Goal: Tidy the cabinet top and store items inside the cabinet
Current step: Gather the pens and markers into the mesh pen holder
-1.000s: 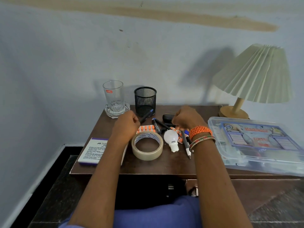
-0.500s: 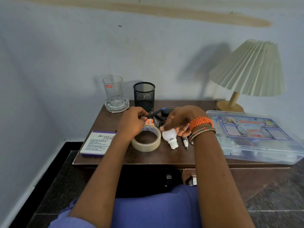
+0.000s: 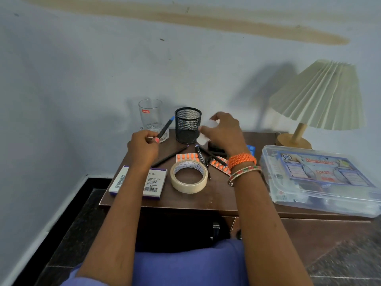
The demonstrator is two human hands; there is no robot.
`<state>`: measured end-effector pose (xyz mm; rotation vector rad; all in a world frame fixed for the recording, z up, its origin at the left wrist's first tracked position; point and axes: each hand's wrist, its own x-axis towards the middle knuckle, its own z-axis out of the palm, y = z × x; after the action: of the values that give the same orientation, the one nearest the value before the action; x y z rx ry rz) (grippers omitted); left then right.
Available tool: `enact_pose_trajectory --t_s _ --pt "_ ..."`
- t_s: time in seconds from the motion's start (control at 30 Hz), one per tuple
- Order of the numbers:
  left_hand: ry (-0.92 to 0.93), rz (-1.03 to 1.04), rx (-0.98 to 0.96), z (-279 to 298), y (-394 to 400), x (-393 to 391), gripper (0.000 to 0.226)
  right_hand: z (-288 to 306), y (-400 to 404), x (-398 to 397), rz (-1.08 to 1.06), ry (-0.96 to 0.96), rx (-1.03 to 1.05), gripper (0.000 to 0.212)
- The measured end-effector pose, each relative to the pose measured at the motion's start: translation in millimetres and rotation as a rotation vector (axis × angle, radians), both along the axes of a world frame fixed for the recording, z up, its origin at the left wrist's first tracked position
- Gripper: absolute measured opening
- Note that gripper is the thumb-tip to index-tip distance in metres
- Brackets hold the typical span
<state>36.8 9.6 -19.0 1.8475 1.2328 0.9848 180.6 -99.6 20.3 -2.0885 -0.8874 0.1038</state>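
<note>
The left hand pinches a blue-tipped pen near its lower end, tip slanting up toward one o'clock, just left of the black mesh pen holder. The right hand curls round a white bulb, blurred, at the holder's three o'clock side, lifted off the cabinet top.

The step in hand looks like sorting loose items: the pen into the holder, the bulb toward storage. To do it well, the pen should be swung upright over the holder's mouth and let go low, so that the light mesh cup does not tip toward the drinking glass at its nine o'clock. The bulb wants a firm but gentle hold, kept clear of the holder's rim.

At six o'clock of the holder lie other pens, orange tablet strips and a roll of masking tape; the purple-edged box sits at seven o'clock and the first-aid box at four.
</note>
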Motion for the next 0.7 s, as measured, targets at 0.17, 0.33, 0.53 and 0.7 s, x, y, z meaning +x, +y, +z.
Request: enact_pose_trajectory --t_s 0.17,0.33,0.53,0.7 --pt "-0.030 0.080 -0.044 0 14 -22 0.020 -32 39 -36 0.202 0.157 0.025 0.036" --pt "0.027 0.046 -0.063 -6 23 -36 0.018 -48 60 -47 0.273 0.122 0.006 0.037" --pt "0.049 0.053 -0.062 -12 30 -50 0.017 -53 81 -62 0.254 -0.020 -0.068 0.037" --pt "0.081 0.063 -0.069 -15 36 -54 0.018 -62 94 -65 0.253 -0.070 -0.254 0.041"
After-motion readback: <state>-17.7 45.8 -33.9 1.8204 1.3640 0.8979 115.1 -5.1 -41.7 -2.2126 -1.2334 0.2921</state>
